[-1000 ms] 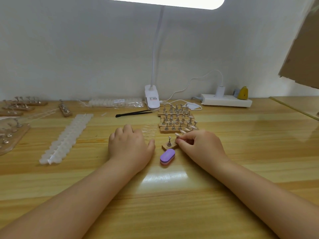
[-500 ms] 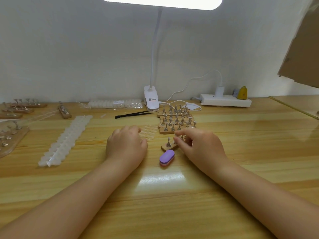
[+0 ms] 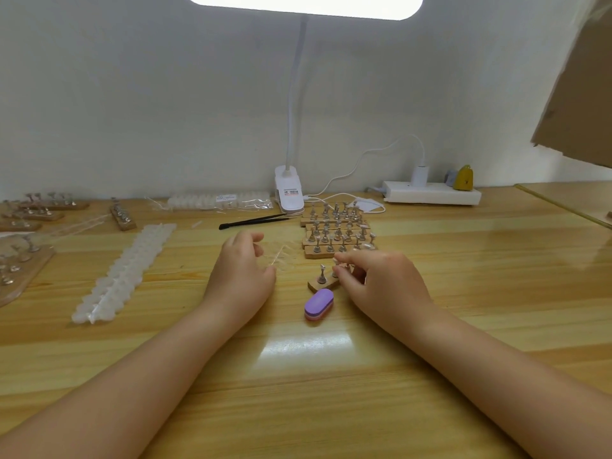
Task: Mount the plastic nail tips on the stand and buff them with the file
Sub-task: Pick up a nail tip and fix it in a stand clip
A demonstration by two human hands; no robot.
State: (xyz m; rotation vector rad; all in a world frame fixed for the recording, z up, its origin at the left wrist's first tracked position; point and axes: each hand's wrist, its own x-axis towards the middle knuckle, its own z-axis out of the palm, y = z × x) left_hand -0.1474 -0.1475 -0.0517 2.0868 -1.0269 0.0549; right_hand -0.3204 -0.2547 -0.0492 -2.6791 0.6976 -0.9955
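Nearest, the purple file (image 3: 318,304) lies idle on the counter (image 3: 331,376). Just beyond it, the right hand (image 3: 374,283) pinches at a peg of the small stand (image 3: 323,282); steady it. Left of the stand, the left hand (image 3: 240,276) fingers (image 3: 255,238) curl over clear nail tips (image 3: 281,256).

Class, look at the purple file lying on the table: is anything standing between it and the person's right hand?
Nothing visible does. The file lies on bare table just left of the right hand, which is busy at the small stand directly behind the file.
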